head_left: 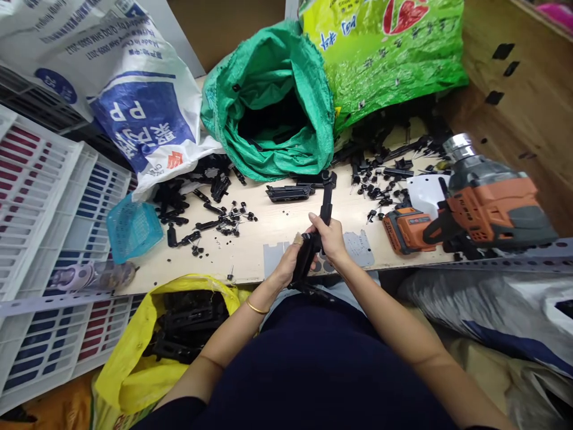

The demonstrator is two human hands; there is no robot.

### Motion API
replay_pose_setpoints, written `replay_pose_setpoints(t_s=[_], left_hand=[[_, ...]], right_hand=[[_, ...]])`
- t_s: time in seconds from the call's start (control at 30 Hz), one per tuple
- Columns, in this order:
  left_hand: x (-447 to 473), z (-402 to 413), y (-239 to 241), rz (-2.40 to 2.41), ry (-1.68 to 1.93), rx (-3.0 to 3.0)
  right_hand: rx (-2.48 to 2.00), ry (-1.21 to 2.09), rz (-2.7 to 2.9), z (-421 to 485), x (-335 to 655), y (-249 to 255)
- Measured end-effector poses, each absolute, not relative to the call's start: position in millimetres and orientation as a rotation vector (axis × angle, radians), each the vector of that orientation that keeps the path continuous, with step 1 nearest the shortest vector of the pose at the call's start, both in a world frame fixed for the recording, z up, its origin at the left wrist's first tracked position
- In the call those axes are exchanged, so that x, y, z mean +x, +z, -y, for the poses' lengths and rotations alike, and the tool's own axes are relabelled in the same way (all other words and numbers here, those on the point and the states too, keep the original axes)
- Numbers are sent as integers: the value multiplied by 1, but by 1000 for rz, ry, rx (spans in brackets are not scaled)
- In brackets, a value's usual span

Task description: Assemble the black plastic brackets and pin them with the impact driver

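Gripping a black plastic bracket (308, 248) pointing to 12 o'clock, left hand (289, 261) and right hand (333, 240) both clamped on it; probably light, stiff, kinda slick, grab mid-body.

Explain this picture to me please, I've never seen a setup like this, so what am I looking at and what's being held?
There is no machine here, just a person's bare hands. The single picture comes from a camera worn on the head, looking forward and down. The left hand and right hand grip a long black piece; whether it is one part or several, I can't tell. On the pale table lie loose black parts, with an orange power tool at the right and an open green sack behind. Below the table's edge, a yellow bag holds more black parts.
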State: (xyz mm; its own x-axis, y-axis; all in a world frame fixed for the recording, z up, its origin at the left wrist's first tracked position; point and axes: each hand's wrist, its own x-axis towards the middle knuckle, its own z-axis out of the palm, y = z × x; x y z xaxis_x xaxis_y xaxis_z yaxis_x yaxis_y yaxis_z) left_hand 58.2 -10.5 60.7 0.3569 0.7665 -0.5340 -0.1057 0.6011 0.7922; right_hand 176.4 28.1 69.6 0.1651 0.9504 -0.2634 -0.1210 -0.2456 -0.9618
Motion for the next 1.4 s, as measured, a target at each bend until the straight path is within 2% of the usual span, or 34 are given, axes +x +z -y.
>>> replay_pose_setpoints(t_s=[0.13,0.33,0.5,0.7,0.77,0.87,0.93,1.0,1.1,1.23,1.3,1.4], left_hand=[[57,12,59,-1051,671,834],[59,18,55,-986,665,743],[56,16,53,-1036,698,855],[50,2,51,-913,634,798],[41,-4,56,-912,556,914],[28,-3,70,-892,436,1393],[29,8,76,-1014,351,1798],[42,18,77,-1360,331,2053],[65,20,69,-1734,339,2163],[67,-3,64,-1769,422,2135],[54,-15,67,-1767,385,2076],[31,-24,76,-1732,282,1992]], right_hand=[[-1419,1122,904,-20,171,72],[-1445,1292,1013,-21,174,71],[-1418,1060,884,-15,162,72],[-1412,1196,975,-26,168,69],[-1427,1202,896,-33,175,61],[-1492,1104,681,-45,185,49],[-1516,1020,537,-51,186,43],[-1499,983,457,-56,183,42],[-1465,999,476,-59,179,46],[-1509,1142,749,-51,199,53],[-1582,1021,926,-43,221,58],[-1675,443,1333,-33,254,73]])
